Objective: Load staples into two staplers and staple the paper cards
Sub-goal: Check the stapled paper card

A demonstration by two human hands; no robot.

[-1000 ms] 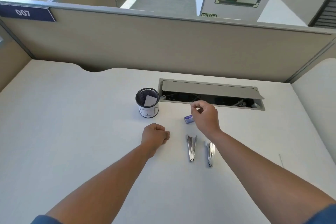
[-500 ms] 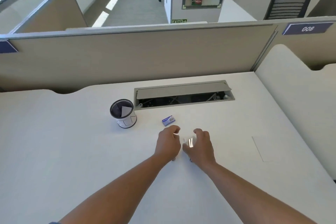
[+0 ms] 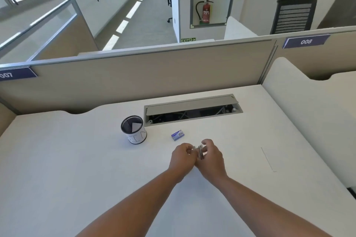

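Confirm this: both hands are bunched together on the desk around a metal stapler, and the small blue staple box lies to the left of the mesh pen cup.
Not quite. The head view shows the blue staple box lying to the right of the mesh pen cup, not left. The left hand and right hand are together around the stapler.

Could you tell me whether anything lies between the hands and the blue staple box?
Nothing visible does: the staple box lies just beyond the left hand and right hand, with bare desk between.
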